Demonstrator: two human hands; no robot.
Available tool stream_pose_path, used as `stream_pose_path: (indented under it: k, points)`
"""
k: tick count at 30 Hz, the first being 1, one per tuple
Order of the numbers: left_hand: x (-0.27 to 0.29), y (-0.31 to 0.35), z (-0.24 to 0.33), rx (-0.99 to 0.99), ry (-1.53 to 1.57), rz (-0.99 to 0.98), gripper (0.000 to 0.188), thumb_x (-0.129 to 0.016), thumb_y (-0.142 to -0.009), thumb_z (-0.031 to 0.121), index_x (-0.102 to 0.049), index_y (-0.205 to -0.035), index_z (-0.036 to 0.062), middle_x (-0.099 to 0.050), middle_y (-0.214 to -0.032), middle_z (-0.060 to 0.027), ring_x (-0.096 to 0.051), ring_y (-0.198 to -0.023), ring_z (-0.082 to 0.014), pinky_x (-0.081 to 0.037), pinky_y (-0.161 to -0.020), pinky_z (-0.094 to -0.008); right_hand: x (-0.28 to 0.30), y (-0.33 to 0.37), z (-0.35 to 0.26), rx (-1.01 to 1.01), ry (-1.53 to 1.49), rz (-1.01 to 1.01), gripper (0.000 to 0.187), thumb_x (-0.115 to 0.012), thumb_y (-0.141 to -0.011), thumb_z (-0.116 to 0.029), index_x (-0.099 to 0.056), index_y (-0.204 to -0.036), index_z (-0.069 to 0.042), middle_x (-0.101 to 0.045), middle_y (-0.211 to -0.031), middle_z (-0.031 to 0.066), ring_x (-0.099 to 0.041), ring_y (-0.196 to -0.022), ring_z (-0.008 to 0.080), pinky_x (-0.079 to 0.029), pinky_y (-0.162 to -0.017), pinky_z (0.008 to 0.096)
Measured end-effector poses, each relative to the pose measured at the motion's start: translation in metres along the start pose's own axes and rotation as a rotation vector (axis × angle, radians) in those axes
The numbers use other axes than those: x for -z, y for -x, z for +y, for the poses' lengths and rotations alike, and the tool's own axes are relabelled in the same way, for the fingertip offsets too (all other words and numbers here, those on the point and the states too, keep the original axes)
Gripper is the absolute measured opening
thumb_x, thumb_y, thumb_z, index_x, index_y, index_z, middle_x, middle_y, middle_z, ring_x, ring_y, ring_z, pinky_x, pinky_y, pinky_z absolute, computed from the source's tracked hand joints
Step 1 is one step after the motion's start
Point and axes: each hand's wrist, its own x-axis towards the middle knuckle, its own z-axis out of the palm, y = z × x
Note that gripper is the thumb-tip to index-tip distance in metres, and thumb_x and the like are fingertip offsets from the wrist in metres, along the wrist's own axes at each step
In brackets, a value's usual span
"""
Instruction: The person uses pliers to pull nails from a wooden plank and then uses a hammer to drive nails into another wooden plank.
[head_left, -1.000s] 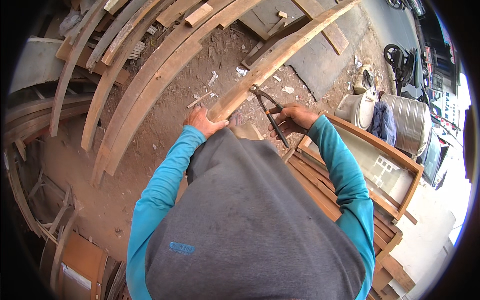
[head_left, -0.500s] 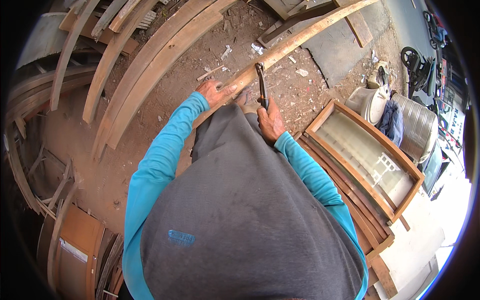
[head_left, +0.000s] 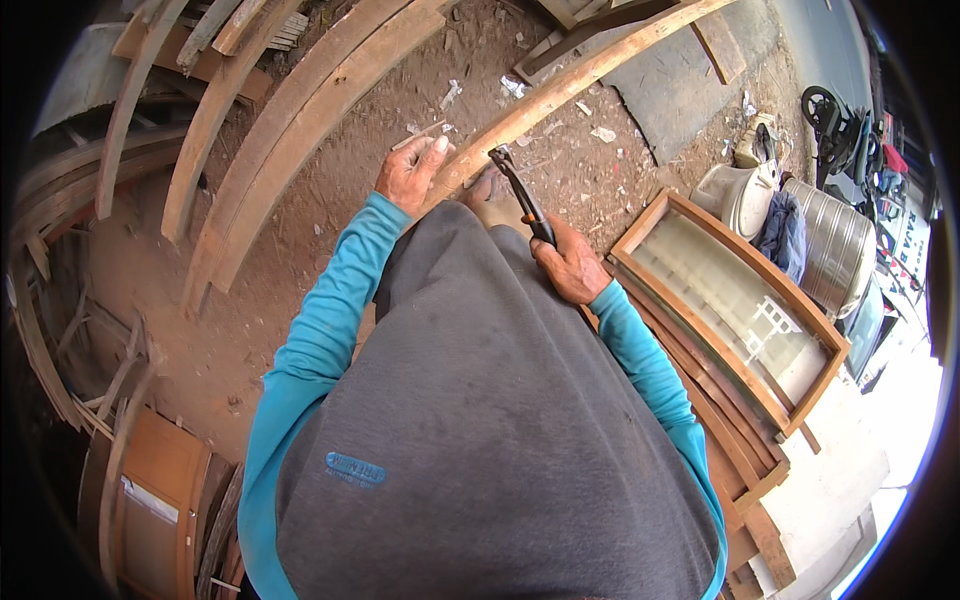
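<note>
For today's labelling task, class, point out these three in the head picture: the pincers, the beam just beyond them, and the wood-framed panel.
Pincers (head_left: pixel 517 187): head view, on the middle of the tool.
Beam (head_left: pixel 550 101): head view, midway along its length.
Wood-framed panel (head_left: pixel 720 298): head view, on its pale centre.

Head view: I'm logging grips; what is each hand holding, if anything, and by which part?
The right hand holds the pincers by their handles; the left hand is at the beam's near end, grip unclear.

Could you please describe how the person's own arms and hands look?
The left sleeve and right sleeve are long, bright turquoise and wrinkled, reaching the wrists. The left hand and right hand are bare, without gloves.
</note>
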Motion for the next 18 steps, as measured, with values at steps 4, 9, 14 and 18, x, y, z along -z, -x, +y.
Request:
stream_pose_path:
  k: [4,9,14,18]
  points:
    - [-0.021,0.014,0.016,0.27,0.749,-0.123,0.043,-0.067,-0.099,0.044,-0.072,-0.113,0.0035,-0.072,-0.097,-0.0046,-0.064,-0.086,-0.0112,-0.053,-0.075,-0.0277,0.007,0.0,-0.035,0.053,-0.01,-0.238,0.042,-0.049,-0.093,-0.025,-0.054,-0.126,0.002,-0.063,-0.098,0.0296,-0.062,-0.093,0.0425,-0.048,-0.087,0.0482]
    - [-0.018,0.015,0.009,0.337,1.083,-0.219,0.034,-0.07,-0.098,0.036,-0.072,-0.113,0.0049,-0.072,-0.099,-0.0026,-0.064,-0.088,-0.0108,-0.049,-0.074,-0.0255,0.02,-0.007,-0.051,-0.05,-0.017,-0.362,0.039,-0.049,-0.093,-0.022,-0.058,-0.121,0.003,-0.068,-0.095,0.0174,-0.065,-0.088,0.0253,-0.051,-0.082,0.0398]
    - [-0.02,0.01,-0.004,0.26,0.992,-0.043,0.03,-0.072,-0.097,0.031,-0.072,-0.113,0.0054,-0.071,-0.094,-0.0012,-0.065,-0.087,-0.0098,-0.05,-0.073,-0.0252,0.024,-0.005,-0.06,0.041,0.03,-0.346,0.038,-0.05,-0.092,-0.02,-0.061,-0.121,0.001,-0.07,-0.097,0.0184,-0.069,-0.094,0.0289,-0.052,-0.087,0.0418]
    - [-0.004,-0.002,-0.039,0.192,0.979,0.109,0.028,-0.071,-0.098,0.031,-0.07,-0.108,0.0054,-0.071,-0.096,-0.0031,-0.067,-0.089,-0.0116,-0.053,-0.075,-0.025,-0.005,-0.009,-0.042,0.026,0.213,-0.188,0.048,-0.053,-0.093,-0.021,-0.055,-0.137,0.0,-0.068,-0.11,0.0275,-0.066,-0.103,0.0416,-0.05,-0.09,0.0478]
